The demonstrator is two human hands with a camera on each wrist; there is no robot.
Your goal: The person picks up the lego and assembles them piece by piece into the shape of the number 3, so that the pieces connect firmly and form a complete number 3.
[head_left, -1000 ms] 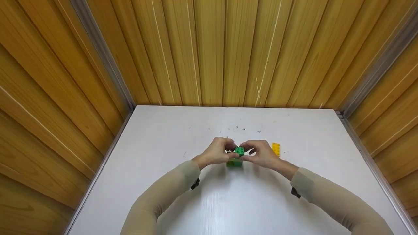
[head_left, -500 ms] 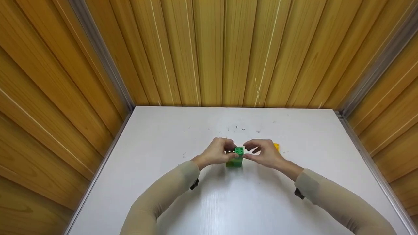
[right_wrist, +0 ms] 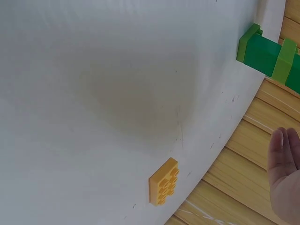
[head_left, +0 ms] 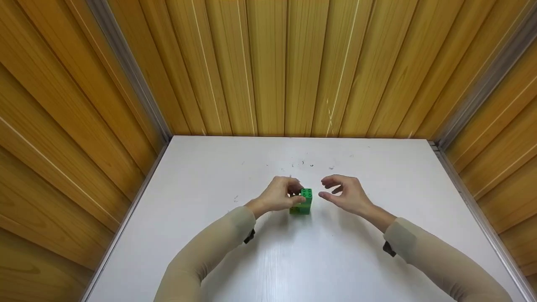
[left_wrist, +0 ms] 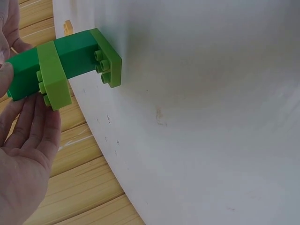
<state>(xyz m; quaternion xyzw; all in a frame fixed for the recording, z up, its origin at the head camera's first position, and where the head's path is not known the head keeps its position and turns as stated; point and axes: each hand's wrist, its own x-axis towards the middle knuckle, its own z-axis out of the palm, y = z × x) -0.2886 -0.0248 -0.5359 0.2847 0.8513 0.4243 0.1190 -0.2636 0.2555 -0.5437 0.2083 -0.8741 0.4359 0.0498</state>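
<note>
A small tower of toy building bricks (head_left: 301, 209) stands upright on the white table. From the bottom it runs light green plate (left_wrist: 112, 63), dark green brick (left_wrist: 75, 52), a second light green plate (left_wrist: 54, 79), and a dark green brick (left_wrist: 23, 70) on top. My left hand (head_left: 277, 195) holds the top of the tower from the left, thumb on the near side and fingers on the far side. To the right of the tower my right hand (head_left: 350, 195) hovers apart from it, fingers loosely bent with nothing between them.
A yellow-orange studded brick (right_wrist: 164, 182) lies on the table (right_wrist: 93, 187) to the right; my right hand hides it in the head view. Wood-patterned panels (head_left: 268, 67) rise behind the table's far edge and along both sides.
My right hand has let go of the top green brick and moved off to the right, covering the yellow-orange brick in the head view. The left hand stays at the tower.
</note>
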